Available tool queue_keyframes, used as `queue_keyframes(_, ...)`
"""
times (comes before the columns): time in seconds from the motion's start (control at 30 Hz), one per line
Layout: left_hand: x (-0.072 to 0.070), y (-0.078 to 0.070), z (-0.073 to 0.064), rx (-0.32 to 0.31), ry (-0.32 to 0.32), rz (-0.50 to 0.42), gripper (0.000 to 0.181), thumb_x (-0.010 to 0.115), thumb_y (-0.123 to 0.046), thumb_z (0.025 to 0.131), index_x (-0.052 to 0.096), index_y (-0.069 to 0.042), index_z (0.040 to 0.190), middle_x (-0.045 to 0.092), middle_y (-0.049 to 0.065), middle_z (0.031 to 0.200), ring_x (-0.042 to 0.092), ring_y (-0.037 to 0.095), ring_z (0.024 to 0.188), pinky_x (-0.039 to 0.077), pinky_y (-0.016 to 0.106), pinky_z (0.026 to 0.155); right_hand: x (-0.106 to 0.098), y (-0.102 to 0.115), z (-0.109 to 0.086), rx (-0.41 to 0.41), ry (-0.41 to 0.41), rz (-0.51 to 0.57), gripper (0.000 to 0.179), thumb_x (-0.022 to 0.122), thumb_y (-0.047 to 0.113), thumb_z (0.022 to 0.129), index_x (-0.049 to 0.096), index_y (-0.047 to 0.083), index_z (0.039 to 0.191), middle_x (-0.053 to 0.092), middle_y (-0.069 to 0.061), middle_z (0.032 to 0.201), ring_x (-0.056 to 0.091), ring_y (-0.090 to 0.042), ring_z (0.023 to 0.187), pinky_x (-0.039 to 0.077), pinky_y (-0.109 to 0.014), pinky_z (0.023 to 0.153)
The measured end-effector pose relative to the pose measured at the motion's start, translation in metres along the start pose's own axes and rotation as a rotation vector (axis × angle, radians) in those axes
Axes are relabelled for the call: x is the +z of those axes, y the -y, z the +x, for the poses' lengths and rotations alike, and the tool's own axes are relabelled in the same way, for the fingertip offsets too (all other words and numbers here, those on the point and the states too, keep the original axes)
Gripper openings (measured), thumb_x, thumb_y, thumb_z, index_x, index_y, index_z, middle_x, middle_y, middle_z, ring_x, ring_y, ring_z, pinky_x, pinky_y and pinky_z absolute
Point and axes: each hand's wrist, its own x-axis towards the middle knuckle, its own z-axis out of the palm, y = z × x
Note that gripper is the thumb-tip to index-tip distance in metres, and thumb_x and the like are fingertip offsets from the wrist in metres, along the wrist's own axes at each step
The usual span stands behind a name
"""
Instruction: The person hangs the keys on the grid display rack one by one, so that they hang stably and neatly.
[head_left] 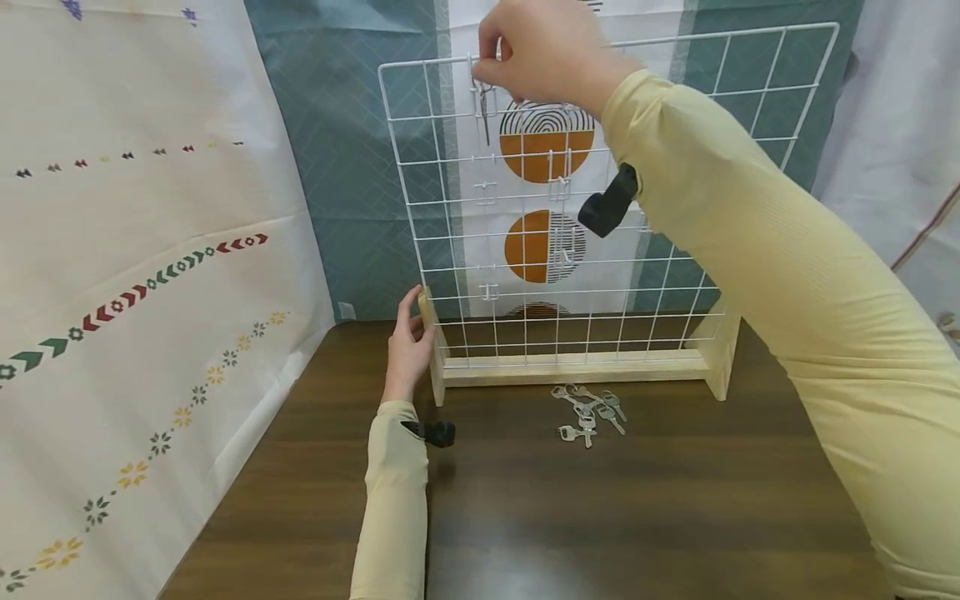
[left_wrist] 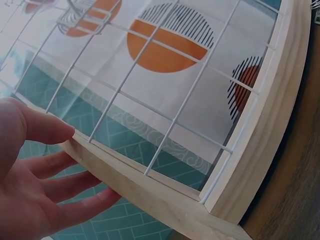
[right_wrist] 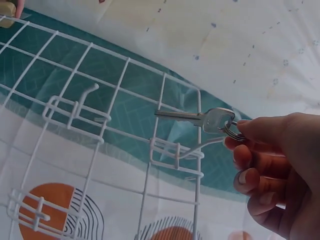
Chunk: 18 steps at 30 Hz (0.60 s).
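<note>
My right hand (head_left: 543, 50) is raised at the top left of a white wire grid (head_left: 457, 237). Thumb and forefinger pinch the split ring (right_wrist: 234, 133) of a silver key (right_wrist: 215, 120). In the right wrist view the key's blade points left, and the ring is close to the tip of a white hook (right_wrist: 177, 152) clipped on the grid. Low on the left, my left hand (head_left: 408, 354) holds the side upright of the wooden stand (left_wrist: 130, 185), its thumb on the edge and its other fingers along the outer side.
Several loose keys (head_left: 588, 412) lie in a small pile on the brown table (head_left: 600, 517), before the stand's bottom rail (head_left: 577, 371). More white hooks (head_left: 558, 187) are clipped across the grid. Patterned cloths hang behind and on the left.
</note>
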Motion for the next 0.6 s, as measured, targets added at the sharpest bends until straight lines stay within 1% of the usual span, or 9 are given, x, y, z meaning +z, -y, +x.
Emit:
queue_keyframes(0.07, 0.003, -0.001, 0.001, 0.008, 0.011, 0.000, 0.065, 0.050, -0.004, 0.097, 0.029, -0.036, 0.150, 0.054, 0.023, 0.137, 0.060, 0.038, 0.119, 0.051, 0.056, 0.092, -0.003, -0.003, 0.003, 0.020, 0.008, -0.014, 0.037, 0.045, 0.033, 0.100, 0.066, 0.005, 0.112, 0.061, -0.011, 0.076, 0.053, -0.025, 0.087, 0.037, -0.046, 0.100)
queue_keyframes(0.1, 0.005, -0.002, 0.001, 0.011, 0.015, 0.000, 0.065, 0.050, -0.004, 0.097, 0.029, -0.036, 0.150, 0.054, 0.023, 0.137, 0.060, 0.039, 0.119, 0.051, 0.056, 0.092, -0.004, -0.005, 0.004, 0.027, 0.011, -0.018, 0.037, 0.045, 0.034, 0.100, 0.066, 0.005, 0.112, 0.060, -0.010, 0.075, 0.053, -0.025, 0.086, 0.037, -0.046, 0.100)
queue_keyframes(0.2, 0.007, -0.004, 0.001, 0.018, 0.003, -0.001, 0.064, 0.050, -0.003, 0.096, 0.030, -0.033, 0.150, 0.055, 0.023, 0.136, 0.061, 0.039, 0.118, 0.051, 0.056, 0.092, -0.003, -0.007, 0.006, 0.024, 0.013, -0.024, 0.037, 0.045, 0.033, 0.100, 0.066, 0.004, 0.111, 0.058, -0.010, 0.072, 0.054, -0.029, 0.094, 0.036, -0.049, 0.104)
queue_keyframes(0.3, 0.009, -0.003, 0.002, 0.013, -0.007, 0.011, 0.065, 0.050, -0.003, 0.097, 0.030, -0.035, 0.150, 0.056, 0.022, 0.136, 0.061, 0.038, 0.118, 0.051, 0.055, 0.091, 0.000, -0.009, 0.008, 0.036, 0.007, -0.019, 0.037, 0.046, 0.033, 0.100, 0.067, 0.003, 0.109, 0.056, -0.006, 0.066, 0.051, -0.031, 0.109, 0.030, -0.051, 0.110)
queue_keyframes(0.33, 0.010, -0.003, 0.002, 0.012, -0.010, 0.015, 0.065, 0.049, -0.004, 0.097, 0.030, -0.036, 0.149, 0.056, 0.022, 0.136, 0.061, 0.037, 0.118, 0.051, 0.055, 0.091, 0.002, -0.010, 0.008, 0.044, 0.004, -0.018, 0.038, 0.045, 0.033, 0.100, 0.067, 0.003, 0.110, 0.056, -0.006, 0.066, 0.050, -0.031, 0.112, 0.031, -0.050, 0.109)
queue_keyframes(0.43, 0.012, -0.002, 0.003, 0.013, -0.007, 0.031, 0.065, 0.047, -0.006, 0.098, 0.027, -0.040, 0.149, 0.055, 0.021, 0.137, 0.060, 0.036, 0.118, 0.052, 0.054, 0.090, 0.006, -0.013, 0.007, 0.081, 0.000, -0.003, 0.042, 0.043, 0.035, 0.101, 0.066, 0.004, 0.115, 0.059, -0.008, 0.078, 0.052, -0.028, 0.107, 0.041, -0.041, 0.098)
queue_keyframes(0.5, 0.014, -0.001, 0.003, 0.010, -0.009, 0.037, 0.064, 0.047, -0.007, 0.099, 0.027, -0.043, 0.148, 0.055, 0.020, 0.137, 0.060, 0.035, 0.118, 0.052, 0.054, 0.089, 0.009, -0.014, 0.006, 0.102, -0.001, 0.003, 0.044, 0.040, 0.037, 0.101, 0.064, 0.005, 0.120, 0.061, -0.011, 0.092, 0.054, -0.026, 0.099, 0.045, -0.034, 0.084)
queue_keyframes(0.53, 0.014, -0.001, 0.003, 0.007, -0.013, 0.037, 0.064, 0.046, -0.007, 0.099, 0.027, -0.044, 0.148, 0.055, 0.020, 0.137, 0.061, 0.035, 0.117, 0.052, 0.054, 0.089, 0.010, -0.014, 0.006, 0.109, -0.002, 0.006, 0.044, 0.040, 0.038, 0.101, 0.062, 0.006, 0.123, 0.061, -0.012, 0.099, 0.054, -0.025, 0.097, 0.046, -0.032, 0.079)
queue_keyframes(0.6, 0.015, -0.001, 0.003, 0.003, -0.014, 0.035, 0.063, 0.046, -0.009, 0.099, 0.027, -0.045, 0.148, 0.056, 0.019, 0.136, 0.061, 0.034, 0.116, 0.052, 0.054, 0.089, 0.011, -0.015, 0.006, 0.117, -0.010, 0.013, 0.044, 0.039, 0.037, 0.101, 0.060, 0.008, 0.126, 0.061, -0.012, 0.109, 0.055, -0.025, 0.094, 0.044, -0.028, 0.074)
